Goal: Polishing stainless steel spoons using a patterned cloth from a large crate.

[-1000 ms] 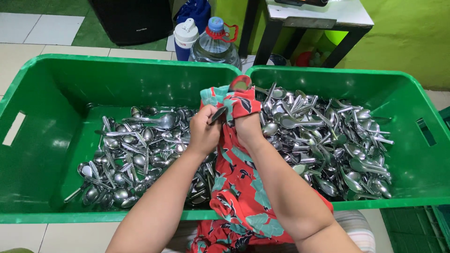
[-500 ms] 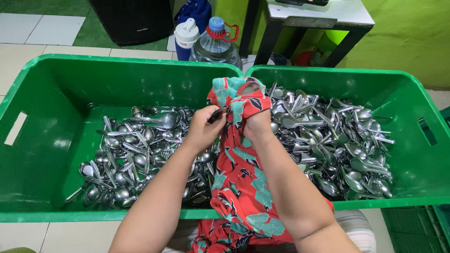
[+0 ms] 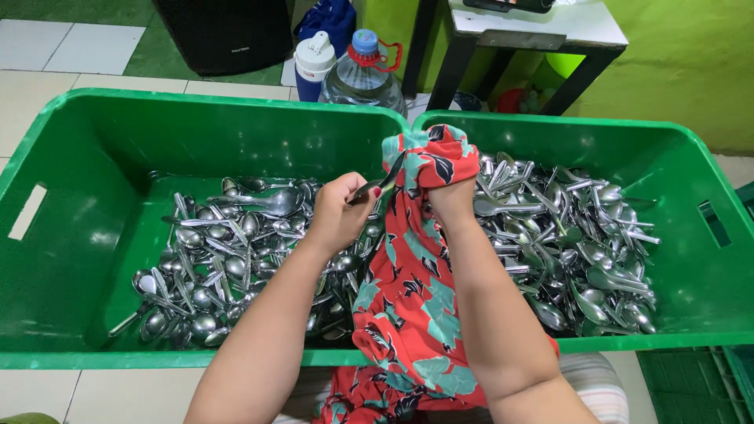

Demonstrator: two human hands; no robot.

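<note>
My left hand (image 3: 339, 212) pinches the handle of a metal spoon (image 3: 378, 184) above the left green crate (image 3: 78, 133). The spoon's other end is buried in a red cloth with green flowers (image 3: 408, 275). My right hand (image 3: 449, 196) is wrapped in the top of that cloth and grips the spoon through it, over the gap between the two crates. The cloth hangs down over the crate rims toward my lap. The right green crate (image 3: 691, 165) holds a heap of metal spoons (image 3: 565, 235). The left crate holds another pile of spoons (image 3: 228, 259).
Behind the crates stand a large water bottle (image 3: 361, 71) with a blue cap, a white and blue jug (image 3: 312, 63), a black speaker box (image 3: 224, 31) and a black-legged table (image 3: 542, 31). A dark green crate (image 3: 691, 385) lies at the lower right on the tiled floor.
My right hand, wrapped in the cloth, has slid up and to the right along the spoon. My left hand has stayed put on the handle, more of which shows now.
</note>
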